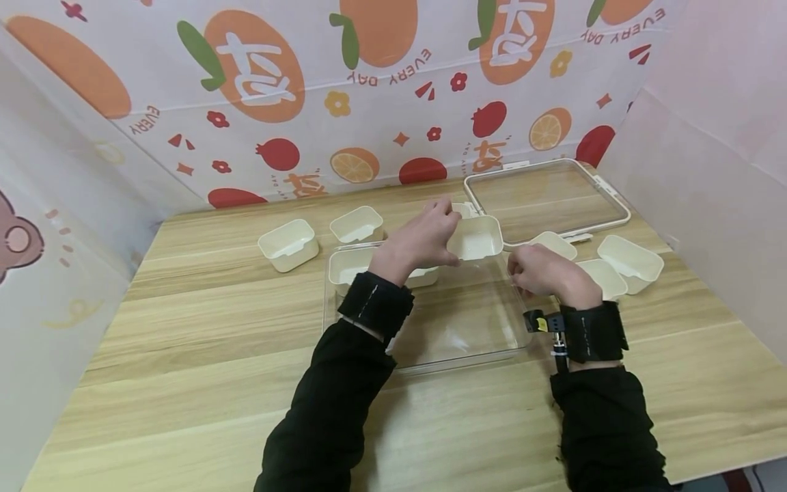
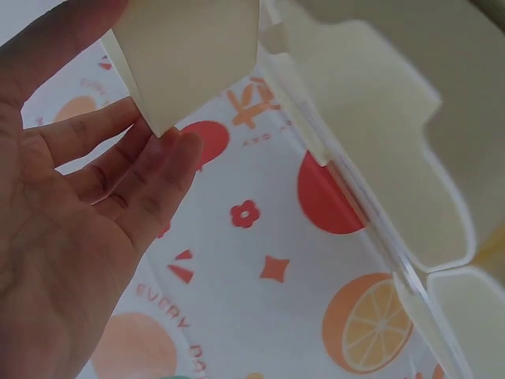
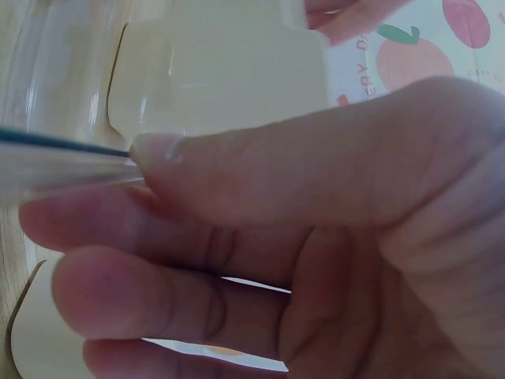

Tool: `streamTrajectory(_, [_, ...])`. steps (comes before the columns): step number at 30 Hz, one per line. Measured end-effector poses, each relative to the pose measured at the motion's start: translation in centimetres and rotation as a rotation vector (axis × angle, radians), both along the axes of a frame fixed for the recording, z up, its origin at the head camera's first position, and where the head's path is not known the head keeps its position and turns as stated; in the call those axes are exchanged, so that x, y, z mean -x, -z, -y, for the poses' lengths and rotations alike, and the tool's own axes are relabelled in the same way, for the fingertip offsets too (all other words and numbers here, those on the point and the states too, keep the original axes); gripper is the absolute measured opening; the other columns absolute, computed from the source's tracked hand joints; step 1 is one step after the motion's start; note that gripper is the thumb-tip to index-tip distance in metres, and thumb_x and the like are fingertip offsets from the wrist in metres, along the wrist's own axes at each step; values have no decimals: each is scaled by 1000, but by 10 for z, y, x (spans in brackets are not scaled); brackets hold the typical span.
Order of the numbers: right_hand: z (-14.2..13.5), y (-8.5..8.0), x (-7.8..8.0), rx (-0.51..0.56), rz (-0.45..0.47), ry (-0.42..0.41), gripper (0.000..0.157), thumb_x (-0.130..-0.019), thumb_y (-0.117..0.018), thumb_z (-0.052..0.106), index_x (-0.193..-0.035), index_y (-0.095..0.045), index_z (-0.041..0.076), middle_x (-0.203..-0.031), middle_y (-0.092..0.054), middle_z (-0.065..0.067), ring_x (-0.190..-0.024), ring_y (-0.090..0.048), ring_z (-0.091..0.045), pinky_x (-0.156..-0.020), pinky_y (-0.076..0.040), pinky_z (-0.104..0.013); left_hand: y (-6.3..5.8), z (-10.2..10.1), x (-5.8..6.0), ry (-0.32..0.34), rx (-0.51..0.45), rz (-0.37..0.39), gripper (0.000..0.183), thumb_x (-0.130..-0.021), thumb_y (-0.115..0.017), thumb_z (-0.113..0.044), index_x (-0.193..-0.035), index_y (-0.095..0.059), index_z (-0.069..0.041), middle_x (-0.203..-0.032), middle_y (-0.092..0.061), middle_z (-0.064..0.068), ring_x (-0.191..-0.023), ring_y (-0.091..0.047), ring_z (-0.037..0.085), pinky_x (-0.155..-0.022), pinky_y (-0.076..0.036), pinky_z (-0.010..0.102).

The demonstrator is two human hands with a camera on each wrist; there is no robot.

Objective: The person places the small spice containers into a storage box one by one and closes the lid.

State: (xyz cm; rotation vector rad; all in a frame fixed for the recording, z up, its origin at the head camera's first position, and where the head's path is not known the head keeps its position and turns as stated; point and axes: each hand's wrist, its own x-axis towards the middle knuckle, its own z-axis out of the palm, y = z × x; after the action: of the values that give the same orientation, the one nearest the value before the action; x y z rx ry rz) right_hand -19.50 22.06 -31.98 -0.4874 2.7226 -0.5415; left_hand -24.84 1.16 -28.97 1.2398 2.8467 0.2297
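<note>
Both hands at the clear tray, cream cup going in.
Left hand [image 1: 424, 239] grips a cream cup [image 1: 475, 237] by its rim, held over the far right corner of the clear tray [image 1: 467, 328]. Right hand [image 1: 544, 273] pinches the tray's right edge, thumb on top. More cups [image 1: 289, 244] lie left and right on the counter [image 1: 203, 328]; lid [image 1: 547, 198] beyond the right hand.

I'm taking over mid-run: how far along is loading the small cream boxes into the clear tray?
Done: one small cream box already sits in the clear tray, at its far-left corner. In hand: the left hand holds another box over the tray's far edge, while the right hand pinches the tray's right rim. Left: two boxes to the left and three to the right remain on the table; the lid lies apart.
</note>
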Motion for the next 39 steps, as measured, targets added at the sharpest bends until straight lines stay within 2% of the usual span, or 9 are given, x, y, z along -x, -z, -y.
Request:
streamTrajectory(9, [-1, -1, 0, 5, 8, 4, 8, -85, -53, 2, -84, -59, -3, -61, -57, -4, -55, -52, -14, -58, -44, -35, 22, -2, 8, -49, 82, 44, 48, -72, -72, -39, -98, -55, -2, -108, -41, 12, -97, -36, 24, -84, -40, 33])
streamTrajectory(15, [0, 3, 0, 25, 3, -7, 8, -84, -52, 0, -84, -59, -4, -61, -58, -5, -55, -53, -15, -58, -44, -34, 31, -3, 10, -91, 122, 69, 44, -72, -71, -40, -94, -56, -5, -107, -41, 11, -95, -37, 23, -81, -42, 34])
streamTrajectory(20, [0, 5, 1, 32, 10, -16, 9, -84, -52, 0, -87, -59, -5, -64, -58, -7, -55, -53, -15, -57, -45, -34, 34, -4, 10, -128, 177, 64, 43, -73, -70, -42, -94, -55, -7, -108, -42, 10, -96, -36, 23, -81, -42, 37])
streamTrajectory(29, [-1, 6, 1, 42, 12, -14, 8, -83, -52, 0, -85, -59, -5, -64, -58, -8, -55, -55, -18, -56, -46, -34, 35, -7, 8, -151, 187, 45, 41, -73, -71, -41, -95, -58, -8, -111, -39, 11, -102, -33, 26, -85, -39, 42])
streamTrajectory(39, [-1, 6, 0, 26, -2, -20, 8, -83, -52, 0, -84, -59, -4, -62, -57, -6, -52, -53, -14, -55, -45, -34, 37, -7, 8, -174, 191, 14, 43, -73, -71, -43, -97, -58, -9, -112, -41, 10, -104, -35, 27, -86, -38, 49])
